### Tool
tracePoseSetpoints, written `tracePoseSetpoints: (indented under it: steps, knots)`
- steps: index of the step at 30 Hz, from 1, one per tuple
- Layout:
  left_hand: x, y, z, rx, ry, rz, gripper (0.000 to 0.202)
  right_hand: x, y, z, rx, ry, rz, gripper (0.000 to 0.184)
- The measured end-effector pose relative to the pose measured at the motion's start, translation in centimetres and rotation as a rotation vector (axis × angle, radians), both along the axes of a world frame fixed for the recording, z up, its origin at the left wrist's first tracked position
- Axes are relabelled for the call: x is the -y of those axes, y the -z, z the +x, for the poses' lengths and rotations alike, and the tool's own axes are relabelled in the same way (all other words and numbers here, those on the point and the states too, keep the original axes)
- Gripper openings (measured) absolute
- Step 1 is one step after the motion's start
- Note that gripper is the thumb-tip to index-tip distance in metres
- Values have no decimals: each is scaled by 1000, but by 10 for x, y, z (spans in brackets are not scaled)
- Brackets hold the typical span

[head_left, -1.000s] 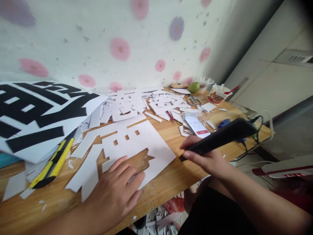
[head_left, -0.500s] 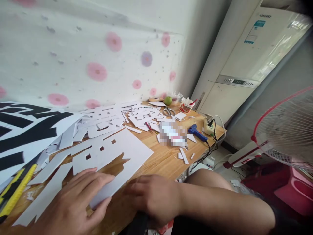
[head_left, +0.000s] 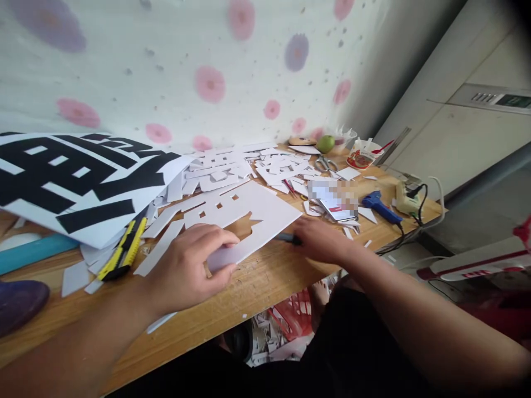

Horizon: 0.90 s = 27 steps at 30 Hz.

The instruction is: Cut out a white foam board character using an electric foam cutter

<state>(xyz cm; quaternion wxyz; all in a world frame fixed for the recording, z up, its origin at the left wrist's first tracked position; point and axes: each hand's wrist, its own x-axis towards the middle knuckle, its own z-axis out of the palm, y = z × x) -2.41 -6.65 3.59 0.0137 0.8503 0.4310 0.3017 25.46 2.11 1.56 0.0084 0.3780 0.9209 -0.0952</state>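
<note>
My left hand (head_left: 194, 268) grips the near edge of a white foam board sheet (head_left: 269, 210), thumb beneath and fingers on top. The sheet has small square holes and a larger jagged cut-out, and it lies on the wooden table. Beside the sheet's right edge, my right hand (head_left: 319, 237) is closed around a slim dark tool (head_left: 289, 238); its kind is not clear. A yellow and black utility knife (head_left: 123, 250) lies left of my left hand, near paper printed with bold black characters (head_left: 78, 177).
White board scraps (head_left: 282, 166) are heaped at the back. A phone (head_left: 334, 202), a blue glue gun (head_left: 381, 207), scissors (head_left: 326, 163), a green fruit (head_left: 325, 143) and a paper tub (head_left: 363, 155) stand or lie to the right. A power strip (head_left: 409, 198) sits at the right end.
My view has swung left and down. My right hand has moved from the table's near edge toward the sheet's right side, the dark tool now visible in it. My left hand still grips the sheet.
</note>
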Motion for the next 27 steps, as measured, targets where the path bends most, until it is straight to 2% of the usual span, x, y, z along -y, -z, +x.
tracePoseSetpoints:
  steps: [3, 5, 7, 11, 14, 16, 19, 21, 24, 27]
  knots:
    - [-3, 4, 4, 6, 7, 3, 16, -16, -6, 36, 78, 83, 98, 19]
    - [-4, 10, 7, -2, 21, -9, 16, -19, -7, 56, 78, 97, 74, 16]
    - [-4, 18, 10, -19, 21, -32, 17, -21, -6, 75, 42, 136, 68, 18]
    - [-2, 41, 16, -138, 56, -75, 18, -26, -5, 106, -46, 189, 151, 13]
    - [-3, 54, 17, -199, 101, -83, 23, -26, -8, 115, -261, 221, 146, 16]
    - [-4, 56, 15, -175, 100, -77, 24, -22, -10, 112, -516, 250, 57, 20]
    - [-3, 54, 13, -118, 137, -87, 17, -10, -7, 99, -877, 263, -64, 29]
    - [1, 48, 15, -78, 229, -106, 19, -1, -3, 89, -993, 266, -90, 37]
    - [11, 35, 21, -34, 391, -136, 27, 14, 2, 79, -984, 295, -170, 42]
    - [23, 24, 29, -104, 522, -201, 25, 25, 1, 70, -912, 320, -210, 35]
